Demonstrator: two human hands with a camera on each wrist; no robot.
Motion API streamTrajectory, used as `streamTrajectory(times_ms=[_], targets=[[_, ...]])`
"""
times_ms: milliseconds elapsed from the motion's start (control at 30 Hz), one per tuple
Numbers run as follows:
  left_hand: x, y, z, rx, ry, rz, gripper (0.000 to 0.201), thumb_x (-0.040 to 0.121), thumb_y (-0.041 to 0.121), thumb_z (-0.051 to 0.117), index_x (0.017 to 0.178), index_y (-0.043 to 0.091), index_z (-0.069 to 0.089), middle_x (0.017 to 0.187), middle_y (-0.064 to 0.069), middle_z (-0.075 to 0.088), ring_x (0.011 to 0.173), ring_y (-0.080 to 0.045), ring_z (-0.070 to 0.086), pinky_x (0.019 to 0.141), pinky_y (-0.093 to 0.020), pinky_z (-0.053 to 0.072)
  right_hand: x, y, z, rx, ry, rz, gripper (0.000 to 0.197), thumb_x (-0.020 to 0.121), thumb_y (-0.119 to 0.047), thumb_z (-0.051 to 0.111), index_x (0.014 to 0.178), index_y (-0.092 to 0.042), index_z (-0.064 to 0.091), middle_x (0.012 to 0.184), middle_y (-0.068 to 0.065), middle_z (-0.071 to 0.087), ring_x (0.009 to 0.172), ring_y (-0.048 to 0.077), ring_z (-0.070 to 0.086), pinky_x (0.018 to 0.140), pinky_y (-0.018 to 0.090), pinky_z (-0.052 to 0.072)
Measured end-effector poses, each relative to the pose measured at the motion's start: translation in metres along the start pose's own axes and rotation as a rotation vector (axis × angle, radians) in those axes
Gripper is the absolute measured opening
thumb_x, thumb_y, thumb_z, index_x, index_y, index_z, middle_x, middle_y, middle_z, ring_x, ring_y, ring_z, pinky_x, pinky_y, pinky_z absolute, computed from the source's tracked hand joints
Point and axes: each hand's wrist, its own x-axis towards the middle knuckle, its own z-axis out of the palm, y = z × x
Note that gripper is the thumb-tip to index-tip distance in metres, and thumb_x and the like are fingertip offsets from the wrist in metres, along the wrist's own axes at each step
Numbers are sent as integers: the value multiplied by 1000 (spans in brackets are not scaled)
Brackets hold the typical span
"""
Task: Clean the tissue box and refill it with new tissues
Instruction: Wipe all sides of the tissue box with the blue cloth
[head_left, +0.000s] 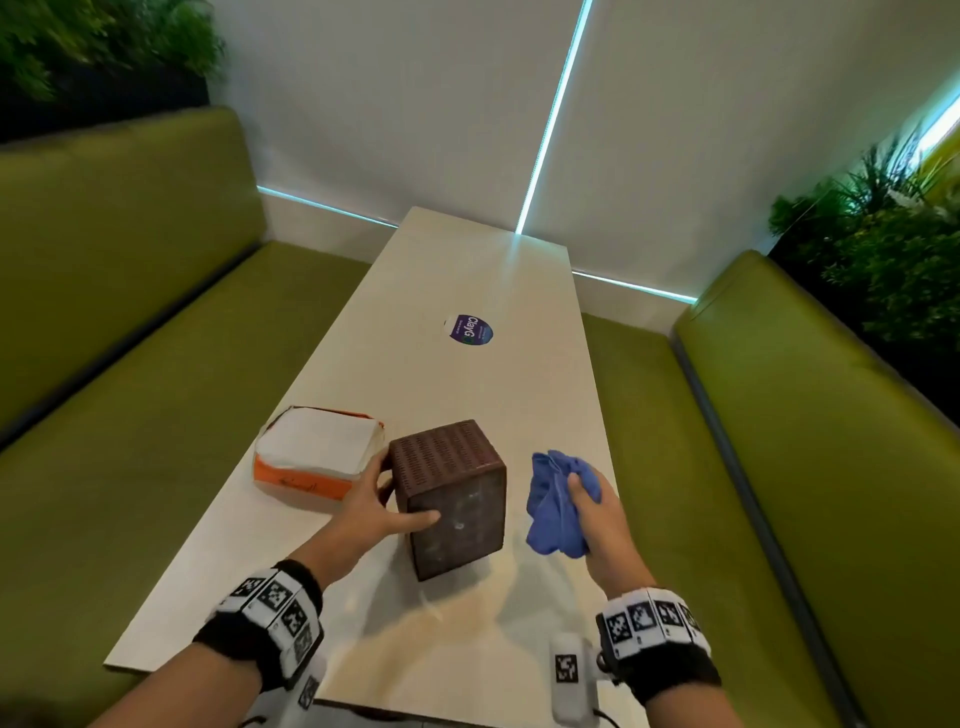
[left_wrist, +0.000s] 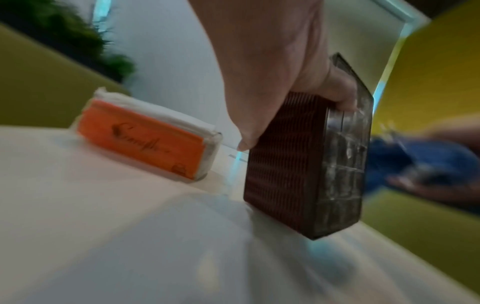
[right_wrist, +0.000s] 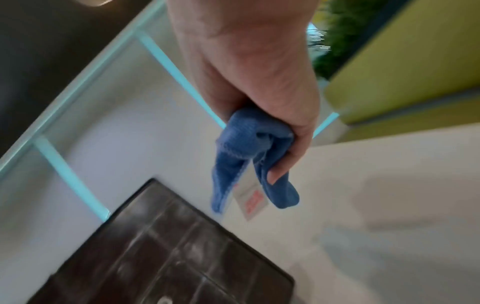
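Brown tissue box stands on end, left hand gripping it; right hand clutches blue cloth (orange tissue pack beside).

Bare table is lying open toward frame top; you are facing the tissue box centre, tissue pack left, seemingly a narrow gap between.
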Motion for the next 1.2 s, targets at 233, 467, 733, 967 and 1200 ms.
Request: streamTrajectory(times_ms=[233, 467, 733, 967, 1200], targets=[[-13, 13, -6, -394, -38, -15, 107, 49, 33, 95, 140, 16, 42, 134, -16, 58, 120, -27, 60, 87, -31, 56, -53, 38, 12, 578, -453, 285, 83, 71, -27, 81, 143, -20, 39, 143, 19, 47, 120, 38, 53, 82, 46, 58], [-26, 19, 6, -325, -203, -43, 104, 60, 26, 91, 145, 14, 34, 139, -16, 54, 131, -32, 49, 105, -40, 46, -59, 17, 32, 440, -582, 146, 84, 61, -17, 90, 132, -1, 48, 125, 25, 62, 111, 40, 62, 86, 46, 54], [-22, 48, -17, 30, -347, -76, 115, 56, 19, 92, 146, 43, 24, 143, 17, 45, 132, -2, 45, 105, -28, 44, -49, 6, 8, 68, -523, -15, 77, 62, -7, 85, 130, -14, 50, 122, 14, 65, 112, 27, 63, 87, 35, 54], [-16, 20, -12, 133, -145, -43, 96, 57, 11, 92, 135, 30, 38, 133, 3, 53, 124, -9, 53, 95, -25, 50, -42, -26, -7, -260, -139, -145, 84, 76, -18, 81, 145, -30, 35, 131, -6, 52, 118, 20, 54, 100, 40, 47], [-16, -12, -2, 184, -115, -35, 104, 51, 20, 93, 136, 29, 35, 134, 4, 47, 126, -11, 49, 104, -34, 47, -39, -54, 25, -163, 129, -502, 41, 95, -26, 56, 136, -27, 50, 120, -9, 62, 105, 7, 59, 86, 19, 48]])
